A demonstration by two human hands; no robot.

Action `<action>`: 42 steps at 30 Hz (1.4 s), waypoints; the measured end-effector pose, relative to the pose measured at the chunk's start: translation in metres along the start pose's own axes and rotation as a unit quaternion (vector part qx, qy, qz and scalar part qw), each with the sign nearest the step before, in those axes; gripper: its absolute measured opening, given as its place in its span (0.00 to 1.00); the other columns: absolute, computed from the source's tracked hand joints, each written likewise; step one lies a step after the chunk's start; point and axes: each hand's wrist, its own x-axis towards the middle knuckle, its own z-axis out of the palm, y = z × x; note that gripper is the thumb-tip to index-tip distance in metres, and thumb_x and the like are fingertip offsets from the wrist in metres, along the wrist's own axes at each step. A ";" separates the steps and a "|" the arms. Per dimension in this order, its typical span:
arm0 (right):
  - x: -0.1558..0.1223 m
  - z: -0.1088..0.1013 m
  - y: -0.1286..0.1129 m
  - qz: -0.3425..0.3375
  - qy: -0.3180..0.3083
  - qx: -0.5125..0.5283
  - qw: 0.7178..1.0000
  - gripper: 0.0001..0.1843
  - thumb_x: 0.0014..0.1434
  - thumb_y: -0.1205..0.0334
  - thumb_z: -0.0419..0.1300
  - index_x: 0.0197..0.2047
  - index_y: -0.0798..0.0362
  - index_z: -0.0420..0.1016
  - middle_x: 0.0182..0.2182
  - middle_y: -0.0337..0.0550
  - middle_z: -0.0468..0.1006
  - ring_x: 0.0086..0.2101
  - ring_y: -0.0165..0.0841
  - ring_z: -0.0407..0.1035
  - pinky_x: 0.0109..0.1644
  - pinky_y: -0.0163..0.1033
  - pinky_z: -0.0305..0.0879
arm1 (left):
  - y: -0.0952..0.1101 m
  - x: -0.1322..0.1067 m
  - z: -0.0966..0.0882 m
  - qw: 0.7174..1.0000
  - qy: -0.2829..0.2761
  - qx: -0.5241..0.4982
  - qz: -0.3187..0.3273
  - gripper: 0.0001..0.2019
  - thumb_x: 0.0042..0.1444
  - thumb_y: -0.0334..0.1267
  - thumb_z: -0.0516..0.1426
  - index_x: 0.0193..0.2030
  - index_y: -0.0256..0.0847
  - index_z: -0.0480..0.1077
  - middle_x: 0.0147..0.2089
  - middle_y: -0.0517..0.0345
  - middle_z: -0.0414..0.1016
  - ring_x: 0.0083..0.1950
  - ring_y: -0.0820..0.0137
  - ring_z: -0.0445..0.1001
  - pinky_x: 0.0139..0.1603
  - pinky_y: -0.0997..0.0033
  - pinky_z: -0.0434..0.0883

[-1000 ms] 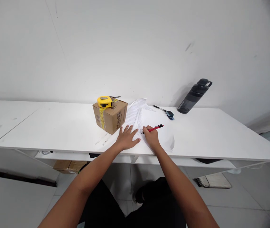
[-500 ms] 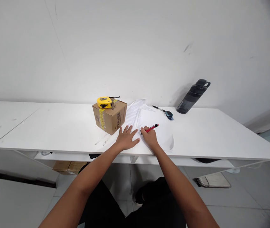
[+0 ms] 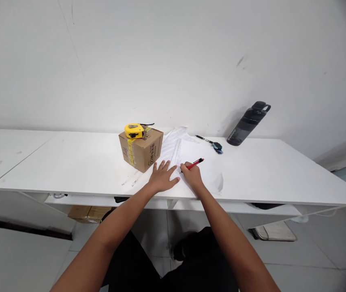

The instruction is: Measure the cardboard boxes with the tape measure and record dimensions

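My left hand lies flat with fingers spread on printed white paper sheets on the white table. My right hand is closed around a red pen, its tip down on the paper just right of my left hand. A small cardboard box stands just left of my left hand. A yellow tape measure sits on top of the box.
A dark water bottle leans against the wall at the back right. A black pen and a small blue object lie behind the papers. Cardboard boxes sit under the table on the left.
My right hand and the red pen have shifted slightly left along the paper. My left hand stays flat in place.
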 end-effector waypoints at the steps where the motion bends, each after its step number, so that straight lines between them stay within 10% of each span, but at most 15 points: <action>1: 0.000 0.000 0.000 0.002 -0.001 -0.001 1.000 0.19 0.55 0.53 0.53 0.18 0.49 0.51 0.15 0.30 0.55 0.22 0.29 0.52 0.29 0.36 0.49 | 0.000 0.000 0.000 1.000 -0.001 -0.001 0.000 0.35 0.61 0.64 0.39 0.71 0.51 0.49 0.75 0.52 0.41 0.75 0.55 0.37 0.71 0.41 0.37; 42: -0.002 0.001 0.000 -0.002 -0.024 -0.010 1.000 0.18 0.55 0.52 0.52 0.18 0.49 0.54 0.15 0.31 0.59 0.23 0.30 0.56 0.30 0.36 0.52 | 0.000 -0.002 -0.006 1.000 -0.013 -0.015 -0.011 0.32 0.63 0.61 0.38 0.71 0.53 0.50 0.76 0.55 0.41 0.75 0.58 0.38 0.71 0.43 0.36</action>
